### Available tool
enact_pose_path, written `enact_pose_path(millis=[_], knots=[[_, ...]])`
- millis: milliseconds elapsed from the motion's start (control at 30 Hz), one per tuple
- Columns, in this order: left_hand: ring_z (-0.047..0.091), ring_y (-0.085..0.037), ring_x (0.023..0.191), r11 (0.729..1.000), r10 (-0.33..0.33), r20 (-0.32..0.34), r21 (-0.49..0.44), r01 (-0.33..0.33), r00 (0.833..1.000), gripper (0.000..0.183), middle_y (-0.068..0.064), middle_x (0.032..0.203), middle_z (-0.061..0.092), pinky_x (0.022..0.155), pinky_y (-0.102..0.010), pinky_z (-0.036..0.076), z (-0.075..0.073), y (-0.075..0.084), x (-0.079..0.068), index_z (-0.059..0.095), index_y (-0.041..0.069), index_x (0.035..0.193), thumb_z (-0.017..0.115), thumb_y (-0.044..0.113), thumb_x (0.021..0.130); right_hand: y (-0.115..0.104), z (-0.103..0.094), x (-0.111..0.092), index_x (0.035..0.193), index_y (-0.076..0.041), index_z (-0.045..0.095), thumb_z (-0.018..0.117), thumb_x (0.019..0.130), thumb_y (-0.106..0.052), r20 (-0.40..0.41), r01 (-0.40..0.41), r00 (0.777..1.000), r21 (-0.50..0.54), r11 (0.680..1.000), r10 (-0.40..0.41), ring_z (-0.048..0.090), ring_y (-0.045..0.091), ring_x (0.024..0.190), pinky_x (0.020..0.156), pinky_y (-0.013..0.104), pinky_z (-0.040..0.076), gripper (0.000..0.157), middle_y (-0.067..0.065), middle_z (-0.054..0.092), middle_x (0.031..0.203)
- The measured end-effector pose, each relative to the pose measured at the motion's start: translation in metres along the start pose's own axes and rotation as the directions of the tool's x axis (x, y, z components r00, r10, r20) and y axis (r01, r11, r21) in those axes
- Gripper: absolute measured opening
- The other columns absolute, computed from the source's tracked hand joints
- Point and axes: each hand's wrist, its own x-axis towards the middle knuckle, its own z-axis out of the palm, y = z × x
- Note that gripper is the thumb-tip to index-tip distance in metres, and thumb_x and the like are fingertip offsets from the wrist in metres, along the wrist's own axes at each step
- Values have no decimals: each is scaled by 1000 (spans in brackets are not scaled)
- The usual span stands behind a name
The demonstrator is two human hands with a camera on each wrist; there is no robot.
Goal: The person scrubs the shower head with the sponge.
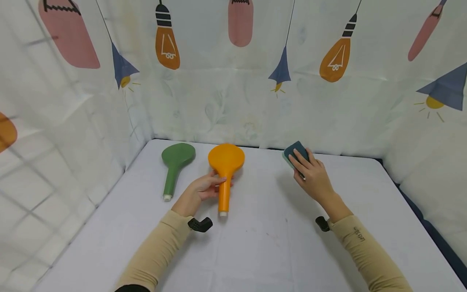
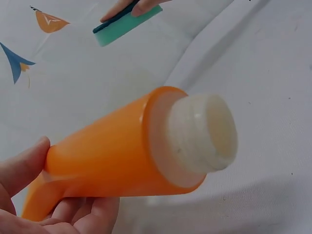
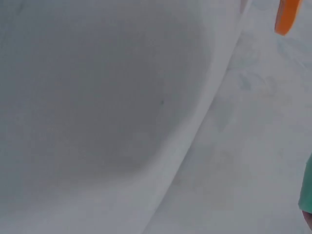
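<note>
My left hand grips the neck of an orange paddle-shaped plastic thing with a round flat head. Its thick handle ends in a white cap, which points toward the camera in the left wrist view. Thumb and fingers wrap the narrow part from both sides there. My right hand holds a sponge, dark blue-green on one face and light teal on the other, over the far part of the table. Only the teal edge of the sponge shows in the right wrist view.
A green paddle-shaped thing of the same form lies on the white table, left of the orange one. Light cloth walls printed with lamps and bulbs stand behind the table's far edge and along both sides.
</note>
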Motion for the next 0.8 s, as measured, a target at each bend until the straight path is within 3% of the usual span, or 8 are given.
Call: enact_pose_path(millis=[200, 467, 633, 800], knots=[[62, -31, 119, 1000, -2, -66, 5, 2, 998, 65, -21, 139, 47, 82, -37, 58, -5, 1, 3, 21, 12, 163, 50, 2, 107, 15, -2, -9, 135, 2, 64, 64, 91, -5, 15, -84, 996, -56, 995, 85, 49, 58, 127, 79, 71, 46, 45, 23, 62, 135], [64, -27, 112, 1000, 8, -53, 27, -6, 999, 61, -20, 136, 47, 79, -34, 56, -13, 4, 7, 20, 8, 162, 47, 2, 107, 34, -9, -23, 137, 3, 63, 61, 92, -4, 72, -228, 969, -105, 968, 236, 46, 53, 132, 82, 70, 44, 45, 22, 60, 138], [66, -22, 103, 1000, 24, -54, 17, -23, 998, 56, -15, 125, 53, 77, -31, 57, -19, 7, 8, 22, 4, 159, 45, 3, 108, 43, -19, -29, 141, 2, 58, 60, 96, -4, 149, -369, 911, -124, 921, 385, 42, 52, 136, 89, 72, 41, 46, 21, 55, 144], [59, -29, 124, 1000, 15, -102, 8, -14, 995, 59, -15, 134, 50, 75, -30, 58, -21, 10, 12, 19, 3, 161, 46, 6, 109, 53, -28, -34, 148, 0, 51, 55, 101, -8, 221, -471, 840, -158, 868, 496, 37, 51, 141, 94, 75, 38, 47, 19, 47, 151]])
